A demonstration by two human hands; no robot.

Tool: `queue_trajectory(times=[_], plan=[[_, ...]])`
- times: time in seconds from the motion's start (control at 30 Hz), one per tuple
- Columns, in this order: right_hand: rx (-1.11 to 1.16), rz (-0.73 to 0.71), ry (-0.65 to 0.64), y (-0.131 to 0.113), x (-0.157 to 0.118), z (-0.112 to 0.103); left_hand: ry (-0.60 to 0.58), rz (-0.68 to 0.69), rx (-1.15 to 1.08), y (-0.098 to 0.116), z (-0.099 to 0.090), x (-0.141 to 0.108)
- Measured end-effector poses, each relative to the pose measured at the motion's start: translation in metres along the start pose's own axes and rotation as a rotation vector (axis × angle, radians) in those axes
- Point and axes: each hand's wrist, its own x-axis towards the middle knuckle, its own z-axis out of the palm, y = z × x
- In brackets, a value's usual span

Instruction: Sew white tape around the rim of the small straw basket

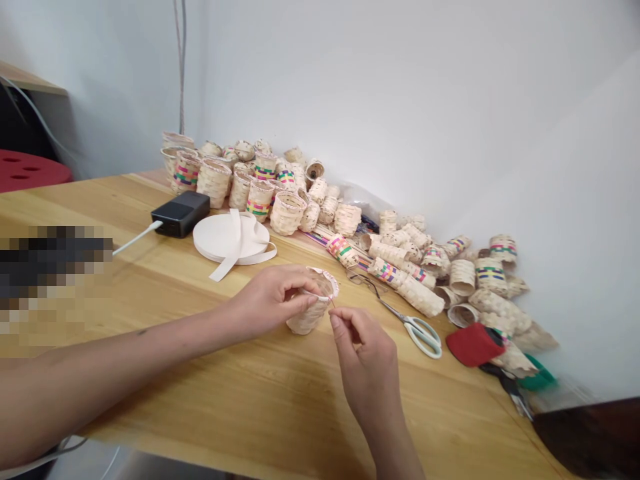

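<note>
A small pale woven basket (pixel 303 320) stands on the wooden table in front of me, its rim edged with white tape and stitched in pinkish-red thread. My left hand (pixel 280 298) pinches that rim from the left, thumb outside and fingers over the top. Just right of the basket, my right hand (pixel 364 343) is closed in a pinch at the end of a short red thread (pixel 333 303) that runs to the rim. Whether a needle is between those fingertips is too small to tell.
Many woven baskets (pixel 287 213) line the wall. A white tape roll (pixel 220 240), a black power bank (pixel 181 213) with a cable, scissors (pixel 423 337) and a red pouch (pixel 475 345) lie around my hands. A dark object (pixel 595 433) sits at the right edge.
</note>
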Motion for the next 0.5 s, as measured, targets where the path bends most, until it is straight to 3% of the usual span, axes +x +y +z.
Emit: queue_trajectory(times=[0.5], plan=[[-0.007, 0.051, -0.009, -0.0035, 0.0015, 0.001, -0.016, -0.018, 0.015, 0.0025, -0.001, 0.0003]])
